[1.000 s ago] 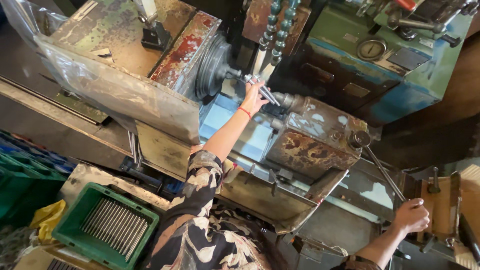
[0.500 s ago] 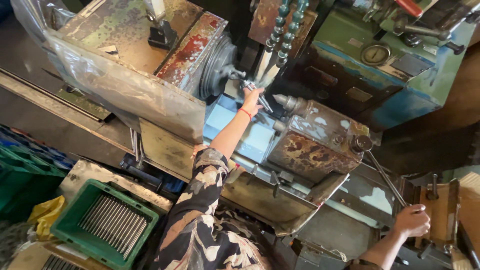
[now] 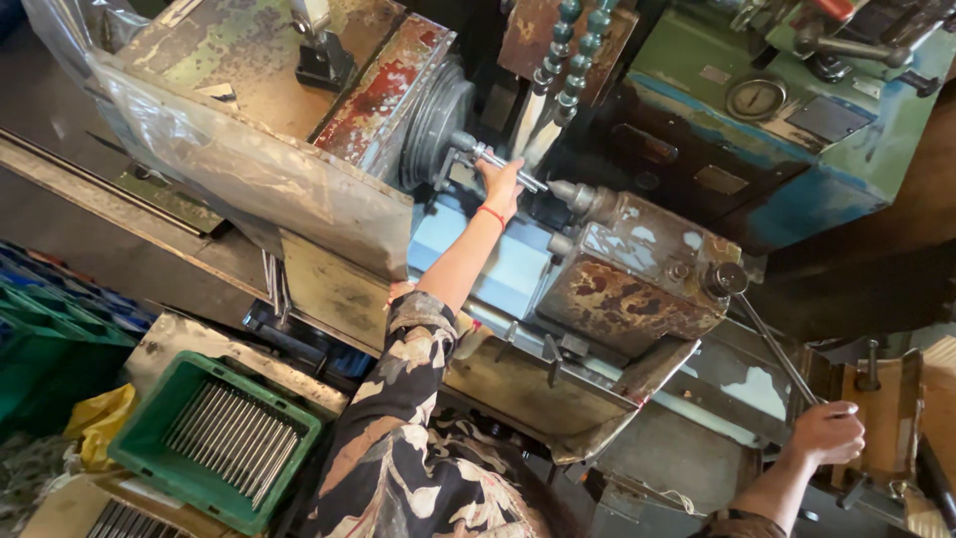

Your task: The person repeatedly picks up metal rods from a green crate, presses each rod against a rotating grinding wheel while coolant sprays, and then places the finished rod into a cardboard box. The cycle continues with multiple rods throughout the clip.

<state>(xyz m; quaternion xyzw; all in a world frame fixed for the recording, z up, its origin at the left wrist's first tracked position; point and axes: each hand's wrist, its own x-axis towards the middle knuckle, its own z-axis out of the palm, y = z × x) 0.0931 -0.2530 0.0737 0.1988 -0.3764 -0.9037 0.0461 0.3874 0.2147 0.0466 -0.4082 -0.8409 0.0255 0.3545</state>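
At the grey round chuck (image 3: 438,125), the left hand (image 3: 501,184) pinches a slim, stiff, probably slick steel rod (image 3: 508,167) mid-length; the right hand (image 3: 827,433) clenches a long metal lever (image 3: 772,344).

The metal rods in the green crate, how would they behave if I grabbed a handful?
The rods look like thin, straight steel: probably stiff and heavy for their size. Being round and lying loose side by side in the crate, they would likely roll and slip apart.

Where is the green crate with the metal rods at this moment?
In the head view, the green crate sits at the lower left, below the lathe's rusty housing. It lies beside the person's patterned sleeve, with a yellow bag on its left.
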